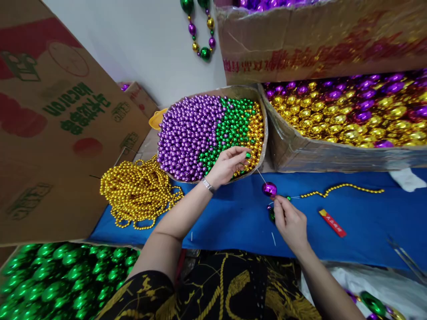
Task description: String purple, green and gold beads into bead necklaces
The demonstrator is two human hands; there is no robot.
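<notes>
Blue-covered table; gold bead pile at left end; tray of small beads along far edge; box of gold and purple beads far right; gold strand and red strip mid-right; white cloth at right edge.

I'm looking at a bead-stringing workshop: cardboard cartons heaped with metallic purple, gold and green beads crowd a blue-covered worktable, with coiled gold bead strands.

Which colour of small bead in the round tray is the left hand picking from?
Green: the left hand pinches a green bead over the tray's green band, between purple and gold.
</notes>
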